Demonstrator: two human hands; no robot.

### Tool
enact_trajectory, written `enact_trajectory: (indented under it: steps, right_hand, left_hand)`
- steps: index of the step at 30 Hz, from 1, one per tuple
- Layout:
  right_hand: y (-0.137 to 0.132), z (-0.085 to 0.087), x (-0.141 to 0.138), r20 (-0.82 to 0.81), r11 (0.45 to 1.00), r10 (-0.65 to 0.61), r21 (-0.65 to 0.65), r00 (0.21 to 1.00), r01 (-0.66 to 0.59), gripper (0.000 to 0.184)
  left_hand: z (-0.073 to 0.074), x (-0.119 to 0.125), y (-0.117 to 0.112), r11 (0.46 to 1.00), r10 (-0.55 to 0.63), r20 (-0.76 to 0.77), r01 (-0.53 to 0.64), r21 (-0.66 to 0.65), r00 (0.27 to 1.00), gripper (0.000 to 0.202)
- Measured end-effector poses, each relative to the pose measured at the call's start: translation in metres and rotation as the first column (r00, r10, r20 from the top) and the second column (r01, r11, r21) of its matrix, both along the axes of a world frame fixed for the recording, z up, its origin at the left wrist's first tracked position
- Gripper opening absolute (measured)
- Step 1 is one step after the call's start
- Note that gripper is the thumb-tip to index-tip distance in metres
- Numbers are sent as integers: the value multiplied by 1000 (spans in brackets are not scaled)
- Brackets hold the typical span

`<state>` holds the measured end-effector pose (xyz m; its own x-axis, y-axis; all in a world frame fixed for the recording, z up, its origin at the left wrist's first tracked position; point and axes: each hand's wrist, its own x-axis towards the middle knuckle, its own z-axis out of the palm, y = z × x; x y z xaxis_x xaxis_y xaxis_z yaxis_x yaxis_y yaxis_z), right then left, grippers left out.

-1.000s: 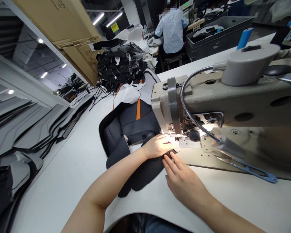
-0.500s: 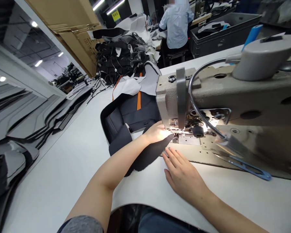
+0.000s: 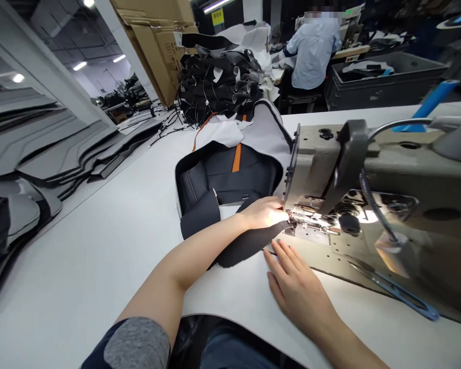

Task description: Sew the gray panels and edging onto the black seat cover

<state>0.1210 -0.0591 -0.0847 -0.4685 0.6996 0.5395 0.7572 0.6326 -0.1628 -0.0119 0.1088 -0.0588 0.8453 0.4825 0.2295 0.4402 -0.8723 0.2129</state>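
Under the lamp of the sewing machine (image 3: pixel 322 154), my left hand (image 3: pixel 267 211) is closed on the edge of a black seat cover (image 3: pixel 238 182), right beside the needle area. Its fingertips are partly hidden by the hand itself and by glare. The cover has an orange strap (image 3: pixel 237 156), and a black flap (image 3: pixel 249 243) of it hangs under my left forearm. My right hand (image 3: pixel 297 277) lies flat with fingers stretched out, holding nothing. Its fingertips rest at the front edge of the machine bed, close to the flap.
Blue-handled thread snips (image 3: pixel 399 292) lie on the machine bed at the right. Stacks of grey and black cut panels (image 3: pixel 57 138) line the left. Behind the cover rises a heap of dark covers (image 3: pixel 218 77). A person in a light blue shirt (image 3: pixel 313 51) sits farther back, beside a grey bin (image 3: pixel 384 84).
The whole view has swung, so the machine and the cover appear farther right. Both hands keep nearly the same places by the needle area and machine edge.
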Motion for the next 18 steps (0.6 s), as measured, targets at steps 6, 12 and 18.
enact_trajectory:
  steps: [6, 12, 18]
  right_hand:
    - [-5, 17, 3, -131, 951, 304, 100, 943, -293, 27]
    - [-8, 24, -1, -179, 870, 489, 40, 853, -491, 26]
    - [-12, 23, -2, -166, 893, 435, -41, 885, -447, 24]
  left_hand:
    - [-6, -19, -1, 886, 441, 125, -453, 100, 889, 45]
    - [-8, -24, 4, 658, 749, -105, -753, 8, 654, 64]
    - [7, -10, 13, 660, 737, -175, -751, -21, 652, 54]
